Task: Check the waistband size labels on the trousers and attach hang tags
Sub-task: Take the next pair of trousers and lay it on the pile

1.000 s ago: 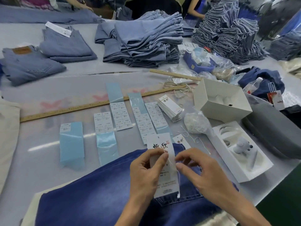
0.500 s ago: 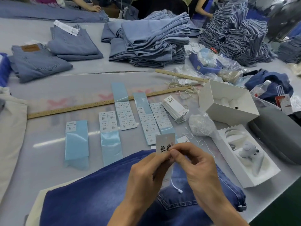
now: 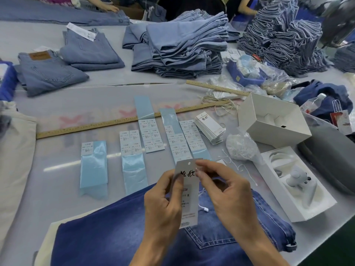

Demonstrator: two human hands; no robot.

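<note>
While both hands (image 3: 163, 200) (image 3: 228, 191) pinch hang tag (image 3: 189, 191) | white box (image 3: 317, 206) holds device (image 3: 296, 179)

The small print on the hang tag (image 3: 189, 191) was too fine to read, and the left hand (image 3: 163, 204) covered the tag's left edge. The dark blue trousers (image 3: 115, 244) ran off the bottom edge, their waistband size label out of sight. Text on the sticker sheets (image 3: 151, 135) was too small to make out. People at the desk's (image 3: 48, 179) far side were cut off at the top edge.
</note>
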